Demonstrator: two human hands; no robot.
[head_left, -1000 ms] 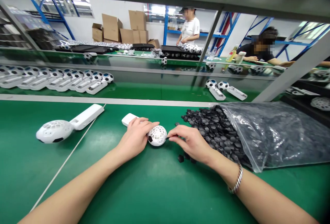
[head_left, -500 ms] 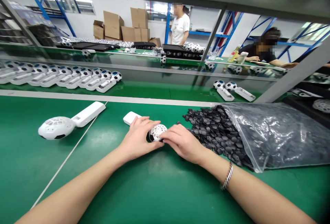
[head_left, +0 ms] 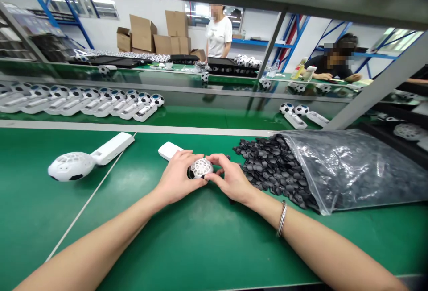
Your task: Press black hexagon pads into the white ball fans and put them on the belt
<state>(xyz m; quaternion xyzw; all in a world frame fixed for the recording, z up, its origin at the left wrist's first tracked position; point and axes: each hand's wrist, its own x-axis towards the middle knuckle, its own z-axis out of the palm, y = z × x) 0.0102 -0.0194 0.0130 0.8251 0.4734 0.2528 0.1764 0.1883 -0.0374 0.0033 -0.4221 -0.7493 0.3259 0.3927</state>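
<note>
Clasping the latticed ball [head_left: 201, 168] together, left fingers [head_left: 197, 183] stay half-open; right fingers [head_left: 216, 159] have widened around it.

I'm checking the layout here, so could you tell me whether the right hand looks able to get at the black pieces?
Probably yes: loose black pieces lie beside the right hand, outside the bag, with nothing seen between, though its fingers hold the ball.

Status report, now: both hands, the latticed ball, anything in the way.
Left hand and right hand both on latticed ball. Lattice facing up, sides partly hidden by fingers. Loose black pieces near right hand, none blocking.
</note>
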